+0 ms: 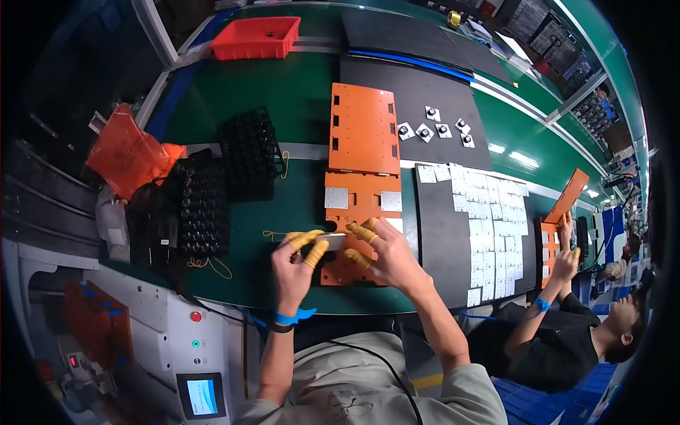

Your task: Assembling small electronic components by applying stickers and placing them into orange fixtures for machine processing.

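Note:
My left hand, with yellow finger cots, pinches a small flat metallic plate by its left side. The plate is over the lower part of a hinged orange fixture. My right hand, also in yellow finger cots, reaches over the fixture from the right. Its index finger and thumb are apart, with the index fingertip close to the plate's right end; whether it touches is unclear. Silvery square plates sit in the fixture's upper corners, and another is partly hidden by my right hand. The fixture's orange lid lies folded back.
Rows of white square plates cover a black mat on the right. Several plates with black round parts lie farther back. Black trays and an orange bag are left, a red bin behind. A co-worker works at right.

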A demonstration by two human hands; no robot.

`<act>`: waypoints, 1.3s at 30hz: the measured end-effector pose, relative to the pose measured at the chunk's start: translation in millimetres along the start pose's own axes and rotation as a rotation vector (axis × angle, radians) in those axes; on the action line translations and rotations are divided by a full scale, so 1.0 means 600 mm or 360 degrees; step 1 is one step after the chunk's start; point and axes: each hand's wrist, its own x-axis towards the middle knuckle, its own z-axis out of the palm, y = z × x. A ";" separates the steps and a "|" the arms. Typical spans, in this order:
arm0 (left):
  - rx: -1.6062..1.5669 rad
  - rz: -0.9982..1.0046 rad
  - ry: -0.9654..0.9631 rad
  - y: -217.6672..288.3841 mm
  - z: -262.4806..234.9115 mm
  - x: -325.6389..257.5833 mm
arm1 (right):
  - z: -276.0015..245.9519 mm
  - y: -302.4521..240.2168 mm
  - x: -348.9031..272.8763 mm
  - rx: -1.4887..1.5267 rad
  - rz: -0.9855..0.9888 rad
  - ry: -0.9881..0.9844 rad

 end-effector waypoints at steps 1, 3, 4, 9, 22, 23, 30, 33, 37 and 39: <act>-0.0038 0.0132 0.0137 -0.024 -0.002 0.011 | -0.006 0.003 -0.005 -0.0009 0.0039 0.0020; 0.0230 0.0058 0.0174 -0.055 -0.018 0.035 | -0.011 0.019 -0.022 -0.0004 0.0095 0.0091; 0.0226 0.0062 0.0173 -0.060 -0.015 0.043 | -0.013 0.025 -0.033 -0.0010 0.0094 0.0094; 0.0477 -0.0091 -0.0079 -0.077 0.004 0.069 | -0.027 0.031 -0.081 0.0078 0.0307 0.0117; 0.0955 0.0124 0.0215 -0.055 0.062 0.040 | 0.031 -0.027 -0.073 0.0252 0.0259 0.0058; 0.0908 0.0135 0.0252 -0.044 0.057 0.037 | 0.039 -0.041 -0.061 0.0211 0.0199 -0.0023; 0.0025 0.0044 0.0593 -0.079 -0.082 -0.045 | 0.096 -0.114 0.072 0.0555 0.0302 -0.0092; -0.0538 -0.0444 0.0566 -0.069 -0.154 -0.100 | 0.185 -0.131 0.143 0.0630 -0.0031 -0.0158; -0.0810 -0.0511 0.0707 -0.091 -0.207 -0.162 | 0.296 -0.198 0.229 0.0504 -0.0120 -0.0214; -0.0872 -0.0476 0.0777 -0.101 -0.211 -0.178 | 0.348 -0.210 0.269 0.0230 -0.0113 -0.0118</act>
